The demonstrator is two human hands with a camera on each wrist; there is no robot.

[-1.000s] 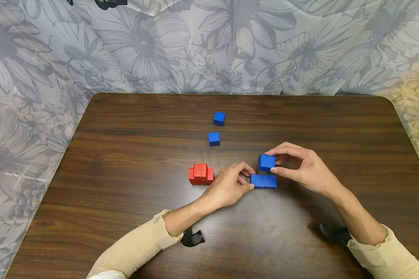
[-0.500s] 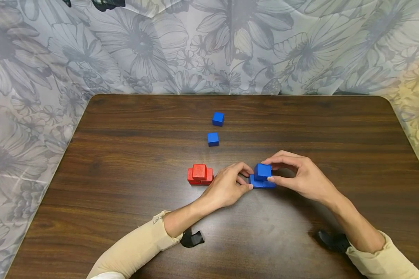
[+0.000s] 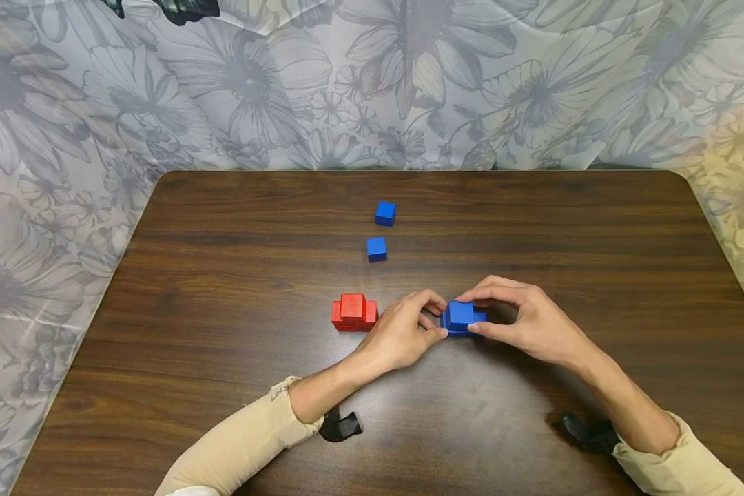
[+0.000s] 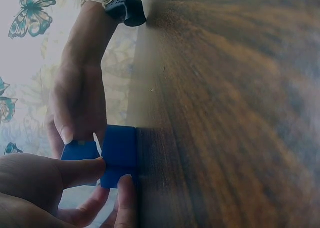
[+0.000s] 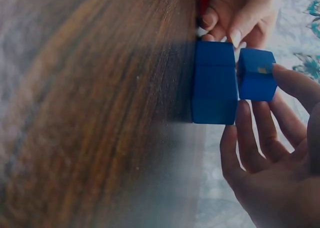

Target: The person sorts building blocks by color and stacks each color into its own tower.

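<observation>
My right hand [image 3: 530, 318] pinches a blue cube [image 3: 461, 313] between thumb and fingers, over a row of two blue blocks [image 5: 215, 82]. A thin gap shows between the held cube and the row in the right wrist view. The cube sits toward the row's left end and hides much of it from the head view. At that left end, my left hand [image 3: 403, 329] grips the lower block with thumb and fingertips.
Left of my left hand stands a small stack of red blocks [image 3: 353, 311], one on top in the middle. Two loose blue cubes lie farther back, the nearer cube [image 3: 377, 249] in front of the farther cube [image 3: 385, 213]. The wooden table [image 3: 223, 275] meets a flowered cloth behind.
My right hand has brought the blue cube left and down, from behind the row to close over its left part. The left hand has stayed at the row's left end.
</observation>
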